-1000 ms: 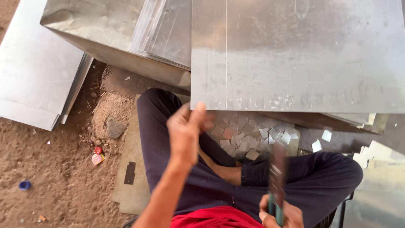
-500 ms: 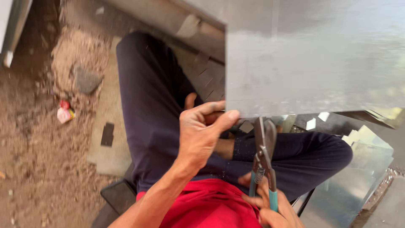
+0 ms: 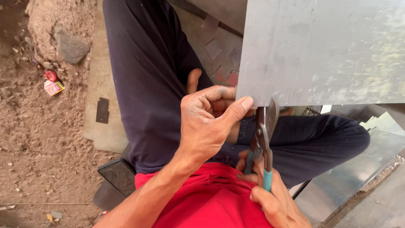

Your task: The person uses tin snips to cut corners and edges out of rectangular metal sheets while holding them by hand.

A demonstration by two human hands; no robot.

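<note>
Left hand (image 3: 209,122): clamped on the near corner of the metal sheet (image 3: 325,50), thumb pressed along the bottom edge, fingers curled underneath.
Right hand (image 3: 274,198): wrapped round the teal-sleeved handles of the tin snips (image 3: 263,139), low at 5 o'clock from the left hand.
Snips: blades pointing toward 12 o'clock, tips meeting the sheet's bottom edge just beside the left thumb; handles look partly squeezed, exact blade gap hard to tell.
Sheet: large, grey, scuffed, filling the upper right of the view, held over the lap; faint scribed lines visible near the corner, one running toward 12 o'clock from close to the blades.
Offcuts (image 3: 221,59): small square metal scraps on the ground at 12 o'clock from the left hand, beyond the knee.
Legs (image 3: 143,76): crossed, in dark trousers, under the sheet; red shirt at 6 o'clock.
Ground: sandy dirt at 9 o'clock, with a stone (image 3: 71,46) and a small red-capped item (image 3: 52,82) well apart from the hands.
Doing it well: probably best to keep blades square to the sheet and on the scribed line, grip steady near the cut, thumb clear of the blade path, short bites without closing fully.
</note>
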